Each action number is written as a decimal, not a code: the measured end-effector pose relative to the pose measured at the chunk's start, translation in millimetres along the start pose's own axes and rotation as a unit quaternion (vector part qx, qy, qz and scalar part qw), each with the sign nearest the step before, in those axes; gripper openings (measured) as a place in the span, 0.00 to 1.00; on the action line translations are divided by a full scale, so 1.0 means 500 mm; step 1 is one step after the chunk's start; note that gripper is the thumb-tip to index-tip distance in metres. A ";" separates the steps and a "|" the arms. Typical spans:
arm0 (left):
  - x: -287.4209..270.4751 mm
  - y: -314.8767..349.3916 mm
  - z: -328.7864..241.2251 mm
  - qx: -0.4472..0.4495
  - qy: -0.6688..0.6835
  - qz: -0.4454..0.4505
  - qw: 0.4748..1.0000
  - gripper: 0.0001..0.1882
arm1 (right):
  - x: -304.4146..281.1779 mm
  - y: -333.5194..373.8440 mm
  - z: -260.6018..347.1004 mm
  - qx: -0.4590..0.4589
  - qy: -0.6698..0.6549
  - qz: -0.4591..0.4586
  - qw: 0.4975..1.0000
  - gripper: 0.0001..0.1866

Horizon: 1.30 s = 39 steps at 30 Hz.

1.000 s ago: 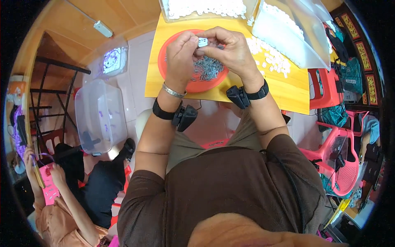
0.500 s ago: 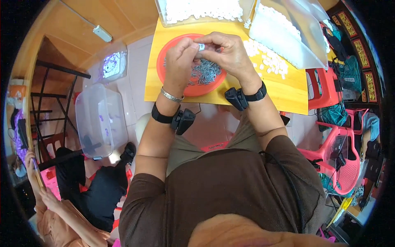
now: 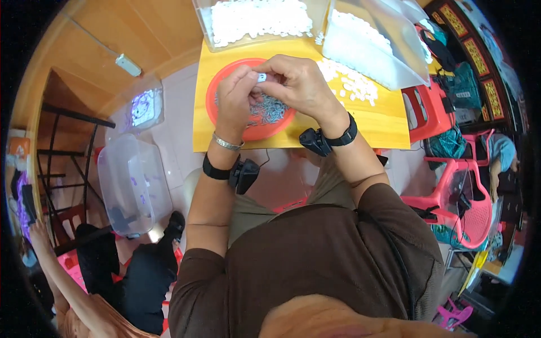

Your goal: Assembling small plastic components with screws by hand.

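Note:
Above a round red tray (image 3: 252,134) my two hands meet at a small white plastic piece (image 3: 261,77). My left hand (image 3: 236,93) pinches it from the left between thumb and fingers. From the right, the thumb and forefinger of my right hand (image 3: 298,84) close on the same piece. Many small grey metal screws or pins (image 3: 271,110) lie heaped in the tray below; their exact kind is too small to tell. Loose white pieces (image 3: 358,88) of similar look are scattered on the yellow table to the right of my right hand.
Two clear bins, one at the back (image 3: 209,39) and one at the back right (image 3: 403,70), hold many white pieces. The yellow table (image 3: 389,127) ends before my lap. Red stools (image 3: 431,115) stand right; an empty clear tub (image 3: 121,186) and a seated person (image 3: 138,276) are left.
The view has shifted, so the table and bins sit slightly farther left. Both hands keep their pinch on the white piece. The seated person's arm at the left has moved.

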State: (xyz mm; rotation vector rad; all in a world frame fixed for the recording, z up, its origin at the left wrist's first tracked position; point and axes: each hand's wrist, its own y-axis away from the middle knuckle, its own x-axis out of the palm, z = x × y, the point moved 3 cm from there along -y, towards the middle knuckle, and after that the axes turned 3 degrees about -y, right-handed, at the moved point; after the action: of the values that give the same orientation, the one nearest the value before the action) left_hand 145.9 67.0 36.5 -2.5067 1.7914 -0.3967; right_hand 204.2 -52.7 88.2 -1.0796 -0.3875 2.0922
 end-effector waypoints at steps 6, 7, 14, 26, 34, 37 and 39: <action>-0.037 0.001 -0.014 0.009 -0.034 -0.056 0.998 0.13 | -0.139 -0.034 -0.017 -0.024 0.115 -0.091 0.989 0.14; -0.024 -0.005 -0.030 0.023 -0.025 -0.053 0.998 0.13 | -0.220 -0.054 -0.039 -0.018 0.298 -0.081 0.951 0.13; -0.051 -0.021 -0.018 0.022 -0.004 -0.064 0.998 0.12 | -0.323 -0.069 -0.107 0.021 0.265 -0.177 0.948 0.13; -0.042 -0.020 -0.007 -0.003 -0.028 -0.058 0.998 0.12 | -0.111 0.037 -0.251 0.158 0.221 0.161 0.949 0.11; -0.051 -0.021 -0.009 -0.002 -0.011 -0.068 0.998 0.12 | -0.066 0.022 -0.300 0.218 0.337 0.214 0.891 0.12; -0.058 -0.022 -0.012 0.001 -0.015 -0.074 0.997 0.12 | -0.061 0.022 -0.302 0.190 0.322 0.208 0.904 0.11; -0.060 -0.020 -0.012 0.001 -0.018 -0.078 0.997 0.12 | -0.057 0.020 -0.298 0.190 0.328 0.222 0.898 0.10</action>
State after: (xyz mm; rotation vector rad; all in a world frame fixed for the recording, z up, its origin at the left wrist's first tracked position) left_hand 144.9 99.2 38.8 -2.6441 1.5867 -0.3562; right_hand 328.9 -90.0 9.5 -1.6332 0.6264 1.8899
